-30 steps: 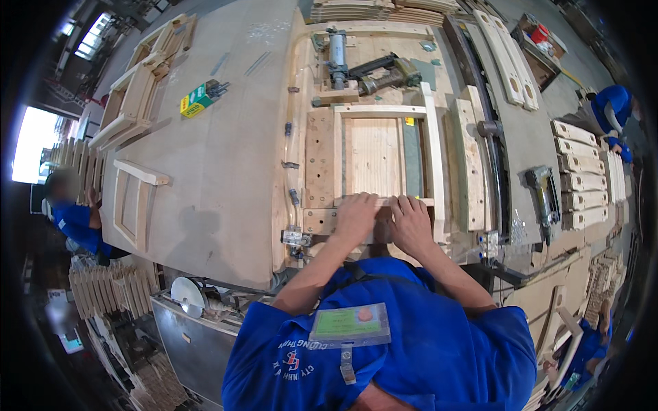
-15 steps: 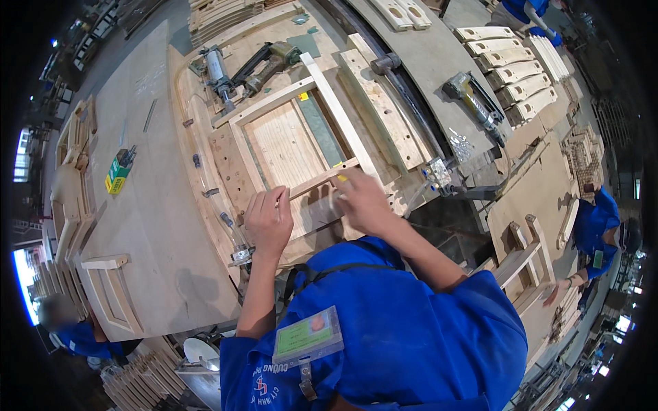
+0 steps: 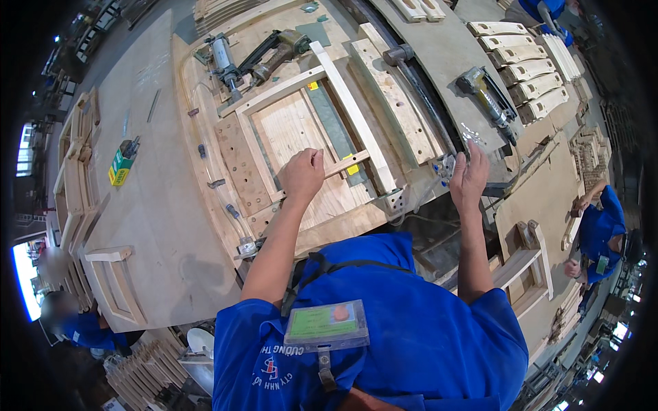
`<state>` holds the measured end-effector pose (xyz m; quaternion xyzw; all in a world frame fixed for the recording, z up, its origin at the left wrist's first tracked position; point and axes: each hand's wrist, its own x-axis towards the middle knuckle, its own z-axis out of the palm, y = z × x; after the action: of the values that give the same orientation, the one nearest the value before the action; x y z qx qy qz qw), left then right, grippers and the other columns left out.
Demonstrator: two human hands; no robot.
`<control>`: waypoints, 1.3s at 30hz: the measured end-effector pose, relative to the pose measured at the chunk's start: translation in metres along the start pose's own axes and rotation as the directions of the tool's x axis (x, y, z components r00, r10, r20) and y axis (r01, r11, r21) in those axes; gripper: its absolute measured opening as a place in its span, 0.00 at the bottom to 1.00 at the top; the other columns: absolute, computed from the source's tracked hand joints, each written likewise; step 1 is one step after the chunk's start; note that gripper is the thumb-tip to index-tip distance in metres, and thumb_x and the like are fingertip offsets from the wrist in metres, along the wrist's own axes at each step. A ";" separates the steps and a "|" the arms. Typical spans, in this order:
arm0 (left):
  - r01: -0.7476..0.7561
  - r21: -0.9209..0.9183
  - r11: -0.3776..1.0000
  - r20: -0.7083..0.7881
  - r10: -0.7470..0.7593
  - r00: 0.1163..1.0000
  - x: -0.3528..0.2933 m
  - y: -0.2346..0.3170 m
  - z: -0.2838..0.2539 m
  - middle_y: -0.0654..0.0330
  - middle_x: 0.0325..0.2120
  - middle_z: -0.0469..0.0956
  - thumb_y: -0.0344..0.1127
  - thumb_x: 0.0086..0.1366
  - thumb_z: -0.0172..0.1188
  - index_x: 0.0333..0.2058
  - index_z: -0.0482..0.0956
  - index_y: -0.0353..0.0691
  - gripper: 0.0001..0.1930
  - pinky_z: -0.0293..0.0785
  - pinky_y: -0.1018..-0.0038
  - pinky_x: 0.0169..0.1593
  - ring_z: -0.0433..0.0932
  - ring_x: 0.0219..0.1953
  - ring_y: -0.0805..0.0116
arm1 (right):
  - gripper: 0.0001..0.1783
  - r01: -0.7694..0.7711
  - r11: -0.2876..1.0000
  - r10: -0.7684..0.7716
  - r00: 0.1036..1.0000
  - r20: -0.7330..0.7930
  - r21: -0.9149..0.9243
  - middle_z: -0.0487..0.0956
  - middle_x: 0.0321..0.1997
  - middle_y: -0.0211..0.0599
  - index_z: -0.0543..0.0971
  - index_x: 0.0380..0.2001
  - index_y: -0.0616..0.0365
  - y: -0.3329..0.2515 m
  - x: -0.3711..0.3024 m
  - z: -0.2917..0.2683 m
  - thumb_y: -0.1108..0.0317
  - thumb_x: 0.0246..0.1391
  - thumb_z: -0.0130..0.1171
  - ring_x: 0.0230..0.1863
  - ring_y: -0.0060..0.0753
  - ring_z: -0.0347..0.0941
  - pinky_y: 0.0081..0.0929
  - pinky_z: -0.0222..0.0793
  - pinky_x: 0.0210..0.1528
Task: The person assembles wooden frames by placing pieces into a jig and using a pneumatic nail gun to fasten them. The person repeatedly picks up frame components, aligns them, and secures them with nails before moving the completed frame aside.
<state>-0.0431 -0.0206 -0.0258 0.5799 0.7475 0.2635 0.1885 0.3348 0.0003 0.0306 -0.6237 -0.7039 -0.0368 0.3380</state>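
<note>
A pale wooden frame (image 3: 348, 113) rests on the bench jig, with a wide board panel (image 3: 291, 127) inside it. Over the frame's near rail (image 3: 347, 164) is my left hand (image 3: 303, 175), its fingers curled closed and hiding part of the rail; whatever they hold is hidden. My right hand (image 3: 471, 177) is off to the right of the frame, fingers stretched out and apart, with nothing visible in it. It is beside a metal fitting (image 3: 444, 168) at the bench edge, just below some small shiny pieces (image 3: 471, 133).
Nail guns lie beyond the frame (image 3: 277, 58) and to the right (image 3: 488, 103). A hammer (image 3: 399, 55) lies along a dark metal bar. On the left table are a green and yellow box (image 3: 122, 164) and a small wooden frame (image 3: 113, 281). A co-worker (image 3: 600, 233) is at the right.
My right hand has left the frame's near rail and moved right toward the metal fitting. My left hand has shifted right and up along the rail. The view has shifted slightly.
</note>
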 end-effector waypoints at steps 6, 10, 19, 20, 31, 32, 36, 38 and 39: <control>0.036 0.028 0.999 0.006 -0.037 0.999 -0.001 -0.002 -0.001 0.52 0.32 0.86 0.47 0.72 0.59 0.36 0.86 0.42 0.15 0.79 0.57 0.41 0.85 0.36 0.49 | 0.23 0.094 0.989 -0.080 0.990 0.117 -0.116 0.75 0.61 0.50 0.75 0.63 0.59 -0.026 0.012 0.003 0.65 0.67 0.59 0.63 0.56 0.70 0.51 0.63 0.66; 0.042 0.020 0.999 0.011 -0.042 0.999 -0.001 -0.002 -0.002 0.52 0.31 0.86 0.47 0.72 0.59 0.35 0.86 0.42 0.16 0.79 0.56 0.41 0.85 0.36 0.49 | 0.24 0.099 0.994 -0.091 0.979 0.185 -0.037 0.75 0.61 0.52 0.74 0.63 0.60 -0.045 0.020 0.006 0.66 0.66 0.60 0.63 0.58 0.70 0.52 0.63 0.66; 0.007 -0.004 1.000 0.015 -0.007 1.000 -0.001 -0.005 -0.003 0.49 0.31 0.85 0.46 0.72 0.58 0.35 0.85 0.40 0.16 0.79 0.54 0.42 0.85 0.36 0.47 | 0.26 0.113 0.983 -0.149 0.951 0.272 0.142 0.76 0.60 0.57 0.74 0.63 0.61 -0.071 0.054 0.032 0.65 0.64 0.63 0.59 0.62 0.73 0.51 0.68 0.61; 0.016 -0.008 1.000 0.019 -0.016 1.000 -0.001 -0.006 -0.003 0.49 0.30 0.85 0.46 0.72 0.58 0.35 0.85 0.40 0.16 0.79 0.54 0.42 0.85 0.36 0.47 | 0.26 0.117 0.983 -0.155 0.944 0.292 0.144 0.76 0.60 0.56 0.74 0.63 0.61 -0.072 0.061 0.039 0.64 0.64 0.63 0.58 0.62 0.74 0.51 0.69 0.60; 0.062 0.007 0.998 0.003 -0.062 0.998 -0.002 -0.002 -0.007 0.52 0.29 0.85 0.47 0.72 0.59 0.35 0.86 0.41 0.16 0.80 0.55 0.41 0.85 0.34 0.50 | 0.25 -0.029 0.999 0.016 0.893 0.451 0.021 0.80 0.45 0.56 0.75 0.60 0.62 -0.066 0.097 0.134 0.63 0.62 0.60 0.53 0.66 0.78 0.51 0.75 0.53; 0.057 0.017 0.998 -0.002 -0.057 0.998 -0.002 -0.003 -0.008 0.53 0.29 0.85 0.47 0.72 0.59 0.34 0.86 0.42 0.16 0.80 0.55 0.41 0.85 0.34 0.50 | 0.24 -0.087 0.994 0.048 0.889 0.456 0.064 0.81 0.42 0.54 0.75 0.59 0.63 -0.066 0.099 0.136 0.63 0.63 0.60 0.48 0.62 0.79 0.50 0.76 0.51; 0.009 -0.043 0.999 -0.023 -0.010 1.000 -0.001 -0.002 -0.010 0.50 0.31 0.86 0.47 0.72 0.59 0.35 0.86 0.41 0.16 0.80 0.54 0.43 0.85 0.36 0.48 | 0.19 -0.347 0.888 0.108 0.797 0.595 0.303 0.78 0.28 0.40 0.77 0.49 0.64 -0.083 0.105 0.124 0.58 0.66 0.60 0.30 0.40 0.77 0.40 0.74 0.36; 0.024 -0.042 0.999 -0.046 -0.026 0.999 -0.004 -0.007 -0.010 0.50 0.32 0.86 0.47 0.72 0.58 0.35 0.86 0.41 0.16 0.81 0.54 0.44 0.85 0.38 0.47 | 0.18 -0.607 0.629 0.083 0.674 0.734 0.485 0.67 0.22 0.22 0.75 0.38 0.59 -0.128 0.114 0.098 0.53 0.70 0.61 0.20 0.14 0.62 0.23 0.60 0.19; 0.026 -0.045 0.999 -0.045 -0.028 0.999 -0.008 -0.008 -0.009 0.49 0.33 0.86 0.47 0.72 0.58 0.35 0.86 0.41 0.17 0.81 0.54 0.45 0.85 0.39 0.47 | 0.15 -0.606 0.551 0.012 0.693 0.720 0.574 0.66 0.22 0.17 0.75 0.36 0.55 -0.161 0.124 0.076 0.55 0.72 0.58 0.17 0.08 0.57 0.16 0.51 0.15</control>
<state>-0.0528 -0.0316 -0.0235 0.5594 0.7532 0.2906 0.1878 0.1571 0.1067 0.0960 -0.5061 -0.5841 0.5531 0.3110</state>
